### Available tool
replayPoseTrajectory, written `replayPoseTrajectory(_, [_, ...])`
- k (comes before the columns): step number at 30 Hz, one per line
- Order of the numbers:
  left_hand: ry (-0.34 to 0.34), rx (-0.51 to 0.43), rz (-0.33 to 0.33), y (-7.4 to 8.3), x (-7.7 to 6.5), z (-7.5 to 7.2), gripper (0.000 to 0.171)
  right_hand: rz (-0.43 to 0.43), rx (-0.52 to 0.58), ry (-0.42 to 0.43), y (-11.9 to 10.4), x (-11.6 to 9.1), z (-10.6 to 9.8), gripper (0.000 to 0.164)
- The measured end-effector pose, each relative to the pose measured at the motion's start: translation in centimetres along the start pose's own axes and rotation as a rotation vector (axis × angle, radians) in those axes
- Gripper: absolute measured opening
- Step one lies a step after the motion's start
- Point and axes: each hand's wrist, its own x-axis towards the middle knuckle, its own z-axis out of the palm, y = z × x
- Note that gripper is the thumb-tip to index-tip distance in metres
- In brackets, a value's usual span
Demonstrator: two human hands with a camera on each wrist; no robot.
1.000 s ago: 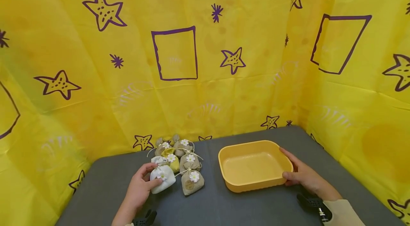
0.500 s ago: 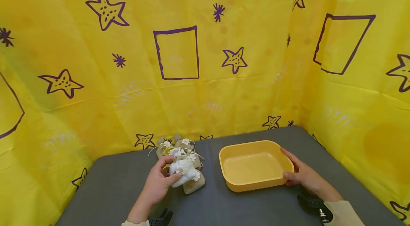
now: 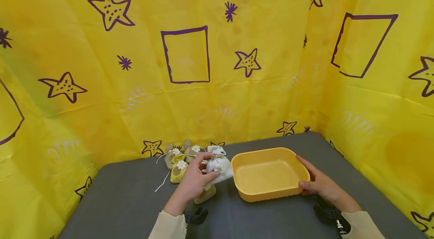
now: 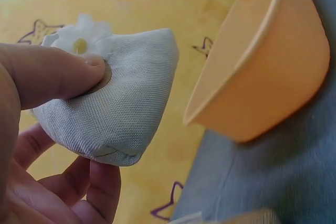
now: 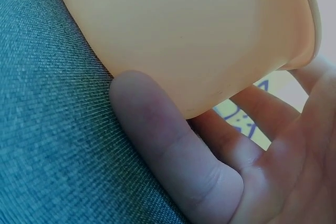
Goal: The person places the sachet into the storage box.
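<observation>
My left hand [image 3: 194, 179] pinches a small white drawstring pouch [image 3: 223, 169] between thumb and fingers, just left of a yellow-orange plastic tub [image 3: 271, 194]. In the left wrist view, the thumb presses beside the white daisy on the pouch [image 4: 136, 87], with curled fingers underneath; the tub [image 4: 268, 98] stands apart to its right. My right hand [image 3: 320, 185] grips the tub's right end, thumb at the near corner and fingers along the far side. Up close in the right wrist view, a digit of the right hand [image 5: 163, 129] lies against the tub wall [image 5: 184, 35] near the grey cloth.
Left of the tub lie a yellow pouch [image 3: 178, 174] with a daisy and several beige pouches [image 3: 169, 160], one beige pouch [image 3: 205, 196] partly hidden by my left hand. A yellow patterned curtain [image 3: 217, 54] encloses the grey table [image 3: 129, 194].
My left hand has lifted the white pouch from the group and carried it right, over the beige pouches, to the tub's left side. The right hand has stayed on the tub.
</observation>
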Motion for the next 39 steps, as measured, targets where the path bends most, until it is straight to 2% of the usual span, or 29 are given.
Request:
replayPoseTrajectory(7, [-0.05,0.018,0.015,1.0,2.0,1.8,0.044,0.011,-0.013,0.009,0.0,0.0,-0.1,0.092])
replayPoseTrajectory(14, [-0.063,0.042,0.035,1.0,3.4,4.0,0.042,0.005,-0.018,0.018,0.3,0.1,0.0,0.093])
replayPoseTrajectory(21, [-0.046,0.013,-0.031,0.3,4.5,6.8,0.043,0.005,-0.005,0.011,0.3,0.1,0.0,0.093])
replayPoseTrajectory(24, [-0.046,0.022,-0.039,0.1,4.9,7.8,0.043,0.007,-0.005,0.014,0.2,0.1,0.0,0.093])
replayPoseTrajectory(29, [-0.056,0.085,-0.053,0.2,5.6,9.3,0.041,0.013,-0.009,0.024,0.0,-0.1,0.0,0.091])
replayPoseTrajectory(39, [-0.097,0.279,-0.023,0.3,7.0,12.3,0.039,0.013,0.001,0.026,0.2,-0.1,0.0,0.091])
